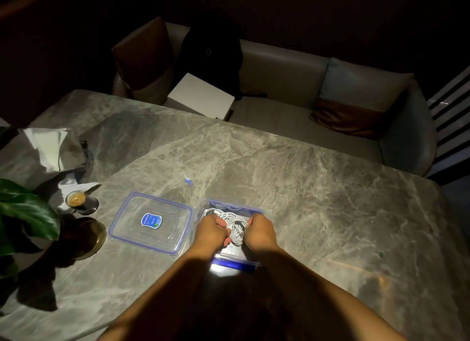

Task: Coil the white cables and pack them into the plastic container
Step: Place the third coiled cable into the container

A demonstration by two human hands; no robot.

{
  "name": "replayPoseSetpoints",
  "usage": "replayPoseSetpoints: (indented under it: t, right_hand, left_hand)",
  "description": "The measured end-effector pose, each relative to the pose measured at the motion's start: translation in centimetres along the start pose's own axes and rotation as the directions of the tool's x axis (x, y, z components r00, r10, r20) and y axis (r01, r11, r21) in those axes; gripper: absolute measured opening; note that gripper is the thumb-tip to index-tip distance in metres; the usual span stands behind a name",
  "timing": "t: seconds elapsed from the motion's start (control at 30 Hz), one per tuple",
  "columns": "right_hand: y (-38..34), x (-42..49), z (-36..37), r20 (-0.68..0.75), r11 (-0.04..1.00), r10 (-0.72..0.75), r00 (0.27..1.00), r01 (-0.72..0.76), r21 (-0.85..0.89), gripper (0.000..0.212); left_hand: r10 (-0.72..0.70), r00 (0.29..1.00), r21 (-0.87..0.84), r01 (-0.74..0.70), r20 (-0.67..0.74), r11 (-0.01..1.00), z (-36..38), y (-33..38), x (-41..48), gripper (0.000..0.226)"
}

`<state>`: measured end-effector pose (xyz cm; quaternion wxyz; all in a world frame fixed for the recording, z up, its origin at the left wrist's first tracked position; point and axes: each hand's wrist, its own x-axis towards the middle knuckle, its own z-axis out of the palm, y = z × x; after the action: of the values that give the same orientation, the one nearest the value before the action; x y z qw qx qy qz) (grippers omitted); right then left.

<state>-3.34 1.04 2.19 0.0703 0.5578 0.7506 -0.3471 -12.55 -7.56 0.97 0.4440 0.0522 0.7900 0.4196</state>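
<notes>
The coiled white cables [235,226] sit inside the clear plastic container [230,258], which stands toward the near edge of the surface [318,188]. My left hand [212,232] grips the coil's left side with curled fingers; my right hand [259,232] grips its right side likewise. The container's lid [150,222] lies flat just beside it on the left. Farther left stands a small glass [81,202] near a leafy plant [23,213].
</notes>
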Motion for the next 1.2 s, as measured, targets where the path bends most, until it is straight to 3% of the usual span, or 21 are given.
replayPoseSetpoints:
  t: [0.2, 0.33, 0.5, 0.63, 0.87, 1.2]
  right_hand:
    - [-0.7, 1.3, 1.5, 0.010, 0.988, 0.138, 0.990, -0.137, -0.066, 0.030]
    - [-0.8, 1.7, 2.4, -0.024, 0.978, 0.195, 0.981, -0.192, 0.076, 0.024]
    - [-0.4, 1.4, 3.2, -0.096, 0.959, 0.180, 0.979, -0.153, 0.241, 0.016]
    - [-0.3, 1.2, 3.4, -0.129, 0.932, 0.225, 0.966, -0.175, 0.316, 0.025]
    - [0.0, 1.5, 3.7, -0.126, 0.945, 0.224, 0.966, -0.183, 0.272, 0.022]
    - [0.3, 1.8, 3.5, -0.108, 0.921, 0.238, 0.965, -0.189, 0.341, 0.018]
  left_hand:
    - [0.001, 1.000, 0.043, -0.001, -0.007, 0.999, 0.6, -0.6, 1.7, 0.026]
    - [0.033, 0.999, 0.072, -0.036, 0.036, 0.997, 0.4, -1.4, 2.2, 0.019]
    - [0.080, 0.995, 0.138, -0.088, 0.065, 0.986, 0.3, -2.5, 3.4, 0.018]
    - [0.112, 0.992, 0.275, -0.122, 0.050, 0.954, 0.4, -3.1, 3.9, 0.025]
    - [0.172, 0.983, 0.506, -0.179, 0.061, 0.844, 0.6, -2.9, 4.0, 0.030]
    - [0.162, 0.984, 0.357, -0.175, 0.068, 0.918, 0.6, -1.9, 3.2, 0.028]
